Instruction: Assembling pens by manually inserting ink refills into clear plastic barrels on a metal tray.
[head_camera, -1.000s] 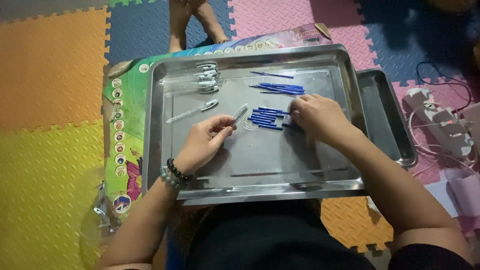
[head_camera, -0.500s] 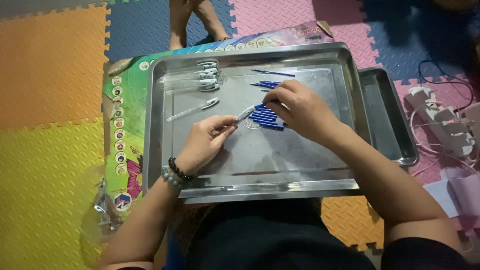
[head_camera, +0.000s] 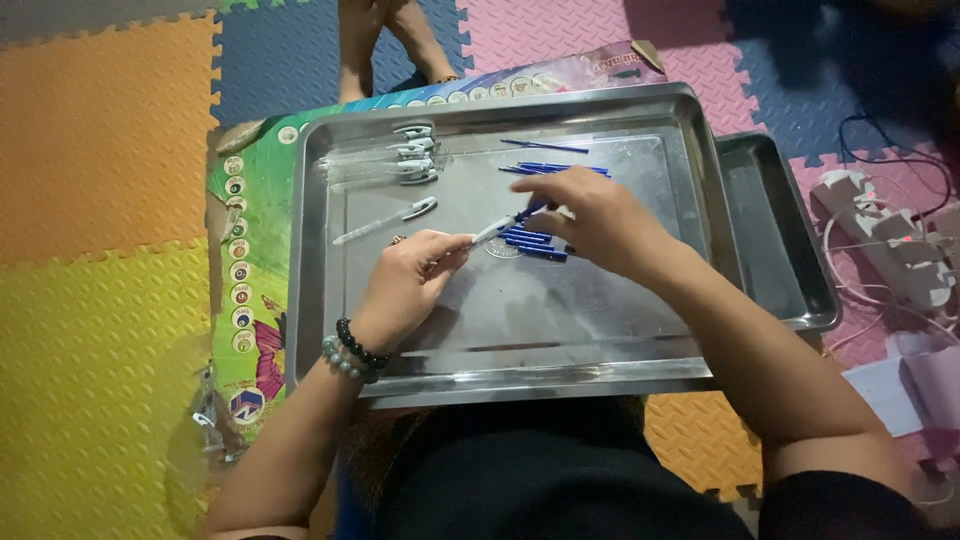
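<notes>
A large steel tray (head_camera: 560, 330) lies on my lap. My left hand (head_camera: 405, 285), with bead bracelets on the wrist, pinches a clear pen barrel (head_camera: 490, 232) over the tray's middle. My right hand (head_camera: 590, 220) holds a thin blue refill (head_camera: 527, 211) with its end at the barrel's tip. Under my right hand lies a small heap of blue refills (head_camera: 530, 245). More blue refills (head_camera: 555, 168) lie further back. Several assembled clear pens (head_camera: 385, 160) lie in the tray's far left corner, and one clear pen (head_camera: 385, 222) lies apart.
A second, smaller steel tray (head_camera: 775, 240) sticks out at the right. A colourful printed board (head_camera: 245, 300) lies under the trays. Foam puzzle mats (head_camera: 100, 300) cover the floor. A white power strip with cables (head_camera: 890, 250) lies at the right. Another person's feet (head_camera: 385, 45) show at the top.
My right hand has moved left from the heap of refills, carrying one blue refill to the barrel's tip. My left hand has stayed near the tray's middle with the barrel.
</notes>
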